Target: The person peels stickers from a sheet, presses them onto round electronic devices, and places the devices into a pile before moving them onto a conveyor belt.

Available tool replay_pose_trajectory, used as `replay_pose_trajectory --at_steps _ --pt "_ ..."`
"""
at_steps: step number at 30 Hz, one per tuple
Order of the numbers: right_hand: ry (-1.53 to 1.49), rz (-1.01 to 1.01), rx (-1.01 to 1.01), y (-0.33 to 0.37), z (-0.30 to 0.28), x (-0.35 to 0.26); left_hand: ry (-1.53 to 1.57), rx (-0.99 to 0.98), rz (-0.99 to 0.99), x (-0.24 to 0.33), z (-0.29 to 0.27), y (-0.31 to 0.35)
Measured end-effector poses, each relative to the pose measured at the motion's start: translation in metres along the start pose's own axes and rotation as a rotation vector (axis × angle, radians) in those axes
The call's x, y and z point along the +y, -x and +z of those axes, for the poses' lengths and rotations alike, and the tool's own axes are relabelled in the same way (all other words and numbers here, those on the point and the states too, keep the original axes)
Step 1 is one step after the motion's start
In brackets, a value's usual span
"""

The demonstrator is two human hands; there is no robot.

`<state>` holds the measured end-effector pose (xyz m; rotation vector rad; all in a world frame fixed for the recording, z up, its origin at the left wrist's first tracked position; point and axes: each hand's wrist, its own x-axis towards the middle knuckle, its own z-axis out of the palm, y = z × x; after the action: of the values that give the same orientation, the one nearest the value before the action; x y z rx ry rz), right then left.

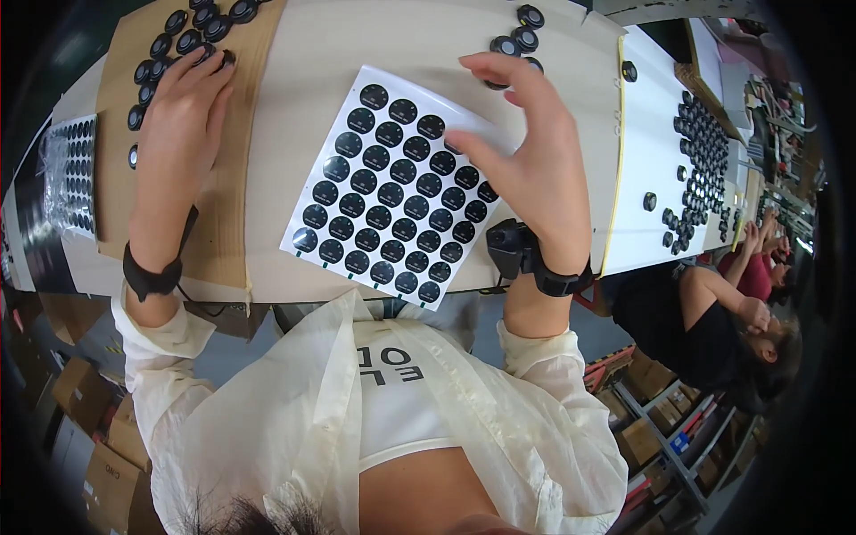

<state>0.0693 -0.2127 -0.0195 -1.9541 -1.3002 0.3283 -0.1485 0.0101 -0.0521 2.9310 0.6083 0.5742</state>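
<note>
My left hand [181, 111] reaches over a group of black round parts [188, 41] on brown cardboard. Its fingers are slightly apart, with the tips touching parts at the near side of the group; no part is plainly gripped. In front of me a white sheet of round black stickers [390, 194] lies tilted on the table. My right hand [544, 152] is open at the sheet's upper right corner, thumb and index finger wide apart. The thumb tip is over a sticker near that edge. Beyond this hand sit several more black round parts [525, 38], partly hidden by its fingers.
The brown cardboard [234, 196] covers the table's left part, beside a plastic-wrapped stack of sticker sheets [71, 174]. At right, a white board [637, 160] carries many black round parts [704, 156]. Another person [678, 312] sits near it. Boxes [111, 486] stand below at left.
</note>
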Motion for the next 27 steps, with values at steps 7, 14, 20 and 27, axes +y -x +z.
replay_pose_trajectory --at_steps 7,14,20,27 --pt "0.079 0.084 -0.185 0.024 -0.015 0.003 0.687 -0.132 0.111 0.077 0.007 -0.036" --pt "-0.356 0.247 -0.183 0.035 -0.014 0.015 1.048 -0.494 0.179 0.066 0.033 -0.056" --pt "-0.428 0.253 -0.018 0.04 -0.022 0.014 1.104 -0.472 -0.067 0.07 0.001 -0.046" --pt "-0.194 0.062 -0.03 0.028 -0.032 0.025 1.089 -0.256 -0.056 0.08 0.006 -0.04"
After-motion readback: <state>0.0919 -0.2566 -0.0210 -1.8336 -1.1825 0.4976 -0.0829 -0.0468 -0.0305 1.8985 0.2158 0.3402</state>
